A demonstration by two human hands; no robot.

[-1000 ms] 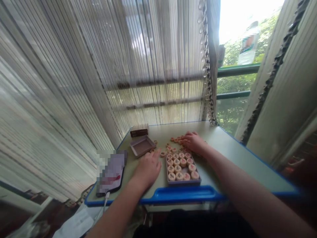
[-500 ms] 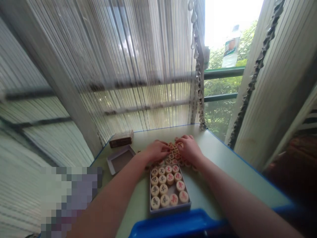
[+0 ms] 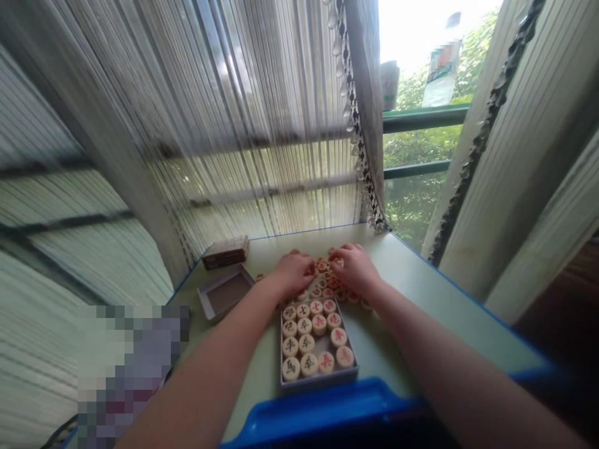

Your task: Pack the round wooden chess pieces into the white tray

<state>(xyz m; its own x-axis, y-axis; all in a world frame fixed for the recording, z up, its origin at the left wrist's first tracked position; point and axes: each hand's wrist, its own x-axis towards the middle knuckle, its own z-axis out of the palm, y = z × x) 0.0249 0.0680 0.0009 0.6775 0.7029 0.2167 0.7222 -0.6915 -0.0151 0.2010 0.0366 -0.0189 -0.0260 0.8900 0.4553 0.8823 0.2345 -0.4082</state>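
Observation:
Several round wooden pieces with red or black characters (image 3: 328, 292) lie loose in a cluster on the pale green table. My left hand (image 3: 296, 272) is at the cluster's left side, its fingers curled together; what they pinch is too small to make out. On the right side of the cluster, my right hand (image 3: 354, 267) has its fingers bent down over pieces, and its fingertips are partly hidden. Nearer to me stands an open box (image 3: 319, 381) with rows of pieces, black on the left and red on the right, and one gap in the third row.
An upturned box lid (image 3: 226, 292) lies left of my left hand. Behind it is a brown stacked box (image 3: 226, 252). A blue chair or tray edge (image 3: 322, 402) borders the front. Curtains (image 3: 262, 112) hang behind the table (image 3: 430, 318); a bottle (image 3: 440, 72) stands by the window.
The view has shifted a little, so the table sits slightly higher. My left hand's fingers have curled in closer together; my right hand stays over the cluster's right side.

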